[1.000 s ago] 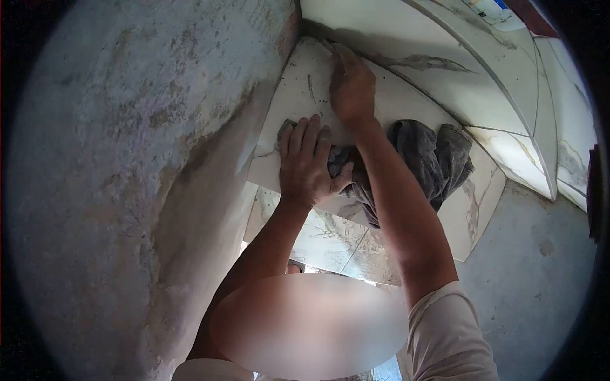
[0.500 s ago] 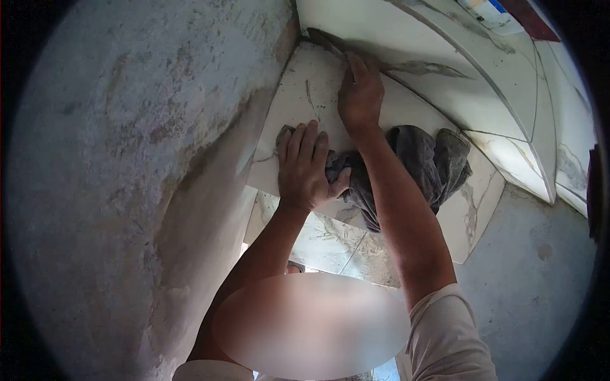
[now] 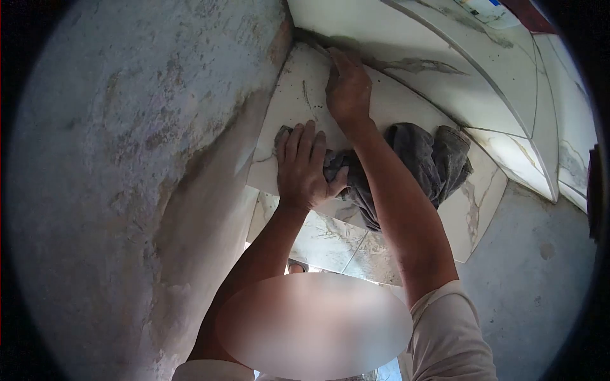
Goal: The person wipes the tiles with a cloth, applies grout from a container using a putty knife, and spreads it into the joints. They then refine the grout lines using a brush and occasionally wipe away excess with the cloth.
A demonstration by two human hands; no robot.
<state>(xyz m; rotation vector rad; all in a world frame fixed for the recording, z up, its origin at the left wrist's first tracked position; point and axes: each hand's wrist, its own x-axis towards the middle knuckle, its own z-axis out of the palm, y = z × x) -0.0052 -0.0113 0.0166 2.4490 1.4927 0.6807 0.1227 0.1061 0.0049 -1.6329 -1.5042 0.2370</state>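
Note:
My left hand (image 3: 304, 168) lies flat, fingers stretched out, on a marble-patterned tile step (image 3: 270, 168). Part of a dark grey cloth (image 3: 413, 149) shows beside its thumb, and a dark scrap pokes out past its fingertips. Farther up, my right hand (image 3: 349, 89) is closed at the inner corner, where the step meets the upright tile (image 3: 356, 28). From its fingers a thin, flat dark blade (image 3: 313, 43) runs along that joint; its handle is hidden in the hand. The cloth lies crumpled, passing under my right forearm.
A rough grey plaster wall (image 3: 127, 159) rises close on the left. Higher curved tile steps (image 3: 470, 63) stand at the upper right, with a white container (image 3: 486, 13) on top. Lower tiles (image 3: 327, 238) lie below the step; a grey wall surface (image 3: 534, 267) is at right.
My right hand has moved a little left and up along the joint, and less of the blade shows now. The left hand and the cloth stay put.

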